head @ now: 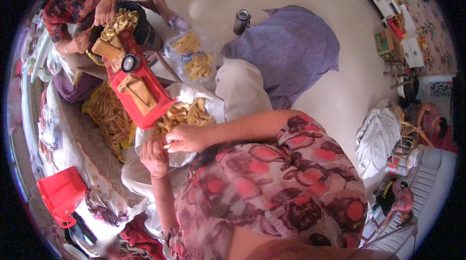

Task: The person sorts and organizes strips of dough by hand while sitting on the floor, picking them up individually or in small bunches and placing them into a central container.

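My left hand [154, 156] and my right hand [187, 138] meet over my lap. Between their fingers is a small pale yellowish piece [167, 146], mostly hidden. Just beyond them, a heap of folded yellowish strips [182, 114] lies on white plastic [214, 104] on my lap. A red cloth [160, 94] covers a narrow surface running away to the upper left. On it rest a wooden block with a dark metal bar [138, 94], a round black-rimmed object [129, 63] and another wooden block [107, 49]. Cut yellowish pieces [125, 20] are heaped at its far end.
A co-worker's hands [105, 12] handle a strip at the far end. Plastic bags of yellowish pieces [198, 66] lie beyond the red cloth. Long strips [113, 118] fill a yellow bag on the left. A dark flask [242, 22] stands near a blue-grey cloth [291, 52].
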Available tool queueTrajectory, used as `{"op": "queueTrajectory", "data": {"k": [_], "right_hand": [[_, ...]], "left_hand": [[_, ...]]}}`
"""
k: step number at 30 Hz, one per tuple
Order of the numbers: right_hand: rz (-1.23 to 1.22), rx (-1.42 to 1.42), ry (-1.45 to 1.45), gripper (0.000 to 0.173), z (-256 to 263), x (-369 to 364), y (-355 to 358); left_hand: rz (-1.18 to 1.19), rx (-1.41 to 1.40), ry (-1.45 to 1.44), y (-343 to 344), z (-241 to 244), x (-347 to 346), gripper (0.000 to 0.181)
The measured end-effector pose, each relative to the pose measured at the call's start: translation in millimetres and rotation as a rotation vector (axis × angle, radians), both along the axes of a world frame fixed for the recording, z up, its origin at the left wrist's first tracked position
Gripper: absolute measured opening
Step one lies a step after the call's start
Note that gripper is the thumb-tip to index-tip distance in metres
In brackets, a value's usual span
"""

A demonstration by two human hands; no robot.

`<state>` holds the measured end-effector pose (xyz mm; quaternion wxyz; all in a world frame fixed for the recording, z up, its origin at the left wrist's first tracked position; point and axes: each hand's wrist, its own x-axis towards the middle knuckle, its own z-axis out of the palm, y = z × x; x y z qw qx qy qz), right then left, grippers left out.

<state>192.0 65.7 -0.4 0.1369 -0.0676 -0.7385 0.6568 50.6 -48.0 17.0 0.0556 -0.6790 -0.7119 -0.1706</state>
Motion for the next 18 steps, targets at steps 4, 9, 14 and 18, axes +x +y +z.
{"op": "queueTrajectory", "data": {"k": [4,9,14,18], "right_hand": [[0.057,0.02,0.006,0.025,20,-2,-8],[-0.062,-0.032,-0.032,0.023,21,-8,-6],[-0.152,-0.074,-0.198,0.019,33,-5,34],[-0.188,0.049,-0.224,0.021,28,-22,56]], "left_hand": [[0.026,0.164,0.091,-4,-11,-17,0.012],[0.062,0.252,-0.035,10,-23,-25,0.008],[0.314,-0.101,-0.65,9,-16,-6,0.015],[0.285,-0.017,-1.519,19,-6,-9,0.02]]}}
